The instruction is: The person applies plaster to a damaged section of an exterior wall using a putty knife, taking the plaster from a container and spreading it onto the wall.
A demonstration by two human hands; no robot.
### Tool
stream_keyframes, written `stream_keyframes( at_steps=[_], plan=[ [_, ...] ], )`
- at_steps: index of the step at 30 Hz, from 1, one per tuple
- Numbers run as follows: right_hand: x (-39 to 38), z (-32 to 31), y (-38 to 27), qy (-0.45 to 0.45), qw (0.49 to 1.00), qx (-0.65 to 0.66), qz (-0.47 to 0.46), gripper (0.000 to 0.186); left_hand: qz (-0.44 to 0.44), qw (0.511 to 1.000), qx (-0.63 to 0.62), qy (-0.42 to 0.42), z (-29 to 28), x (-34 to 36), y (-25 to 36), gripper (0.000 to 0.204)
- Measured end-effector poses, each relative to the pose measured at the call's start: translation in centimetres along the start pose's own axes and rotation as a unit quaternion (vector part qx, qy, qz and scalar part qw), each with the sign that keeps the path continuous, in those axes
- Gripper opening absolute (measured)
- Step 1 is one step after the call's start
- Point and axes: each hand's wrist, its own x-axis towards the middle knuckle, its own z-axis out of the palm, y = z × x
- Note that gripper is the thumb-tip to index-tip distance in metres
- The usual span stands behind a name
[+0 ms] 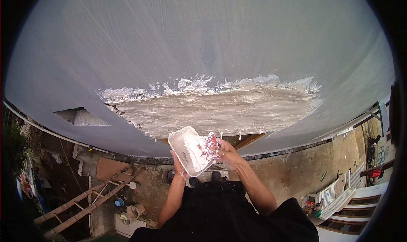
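My left hand (178, 167) grips a pale rectangular tub (178, 148) from its near left side, its fingers partly hidden under it. The tub is tilted and holds thick white plaster (193, 145). My right hand (229, 155) is closed on a red, plaster-smeared tool (209, 146) at the tub's right side; its exact kind is hidden by the plaster. Ahead of both hands, a broad beige plaster patch (220, 110) covers part of the grey wall (207, 34), with a rough white band along its upper edge. Below the patch, a dark gap shows wooden edges.
The ground lies well below me. At the lower left are a wooden ladder (91, 206), buckets (135, 210) and concrete blocks (87, 159). A square opening (87, 117) breaks the wall on the left. White railings (335, 193) stand at the lower right.
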Motion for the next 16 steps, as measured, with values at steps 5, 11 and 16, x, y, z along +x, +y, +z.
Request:
stream_keyframes(
  at_steps=[5, 11, 16],
  plan=[
    [-1.4, -2.9, 1.7, 0.027, 0.998, 0.038, -0.051, 0.037, -0.004, 0.994, -0.094, -0.054, -0.8, 0.7, -1.0, 0.09],
    [-3.5, -4.7, 1.7, 0.059, 0.991, 0.054, -0.106, 0.045, 0.001, 0.996, -0.081, -0.045, -1.5, 1.1, -1.4, 0.086],
    [-4.8, -5.0, 0.9, 0.078, 0.981, 0.101, -0.146, 0.045, -0.006, 0.996, -0.073, -0.053, -2.0, 1.3, -1.6, 0.086]
  ],
)
